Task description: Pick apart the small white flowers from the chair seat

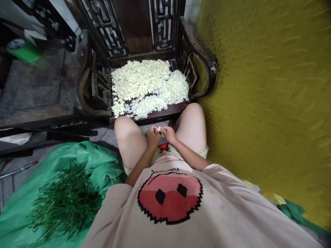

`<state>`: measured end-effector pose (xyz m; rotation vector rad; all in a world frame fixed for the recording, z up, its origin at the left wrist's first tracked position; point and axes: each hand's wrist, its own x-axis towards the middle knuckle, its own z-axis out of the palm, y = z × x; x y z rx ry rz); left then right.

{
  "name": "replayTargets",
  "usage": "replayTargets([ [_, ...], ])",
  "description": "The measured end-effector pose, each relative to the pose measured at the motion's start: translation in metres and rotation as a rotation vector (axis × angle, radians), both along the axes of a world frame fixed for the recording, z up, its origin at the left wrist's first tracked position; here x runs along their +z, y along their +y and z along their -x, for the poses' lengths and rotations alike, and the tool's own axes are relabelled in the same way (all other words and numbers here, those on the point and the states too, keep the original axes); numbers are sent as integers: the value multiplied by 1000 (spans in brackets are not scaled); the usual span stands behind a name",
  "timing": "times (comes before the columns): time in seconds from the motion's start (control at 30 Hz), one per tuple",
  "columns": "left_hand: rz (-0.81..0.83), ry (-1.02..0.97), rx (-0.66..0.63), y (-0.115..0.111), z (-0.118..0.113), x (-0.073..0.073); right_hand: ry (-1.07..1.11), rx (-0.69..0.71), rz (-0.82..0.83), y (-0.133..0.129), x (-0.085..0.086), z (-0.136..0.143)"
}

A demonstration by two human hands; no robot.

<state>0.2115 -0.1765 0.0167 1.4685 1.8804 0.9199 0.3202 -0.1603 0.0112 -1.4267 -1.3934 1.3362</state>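
My left hand [153, 135] and my right hand [168, 133] meet between my knees, fingers pinched together. A small white flower [159, 129] shows between their fingertips, held by both. Beyond my knees, many loose white and pale yellow flowers [141, 79] cover the seat of a dark wooden chair [170, 111]. Part of a red object [163, 147] is visible just below my hands, mostly hidden by them and my clothes.
On the left, green stems [69, 199] lie on a green plastic sheet [103, 155]. A dark wooden table [38, 86] at the upper left bears a green object [23, 50]. A yellow textured surface [266, 86] rises along the right side.
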Motion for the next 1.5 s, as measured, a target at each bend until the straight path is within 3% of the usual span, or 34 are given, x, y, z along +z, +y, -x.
replayTargets([
  [0.2,198,-159,71,4,4,3,-17,29,24,0,-1,0],
  [0.33,243,-190,72,4,7,3,6,69,28,2,-5,-2],
  [0.47,141,-179,-64,3,9,1,101,51,87,5,-10,-4],
  [0.57,6,-53,-186,2,9,1,171,38,123,6,-11,-5],
  [0.8,-99,169,-294,1,12,3,96,-5,1,3,-7,-5],
  [1.17,-52,20,-257,3,18,4,155,-21,115,-3,1,-4],
  [1.5,101,-294,-148,6,14,10,120,-11,35,-1,-16,-6],
])
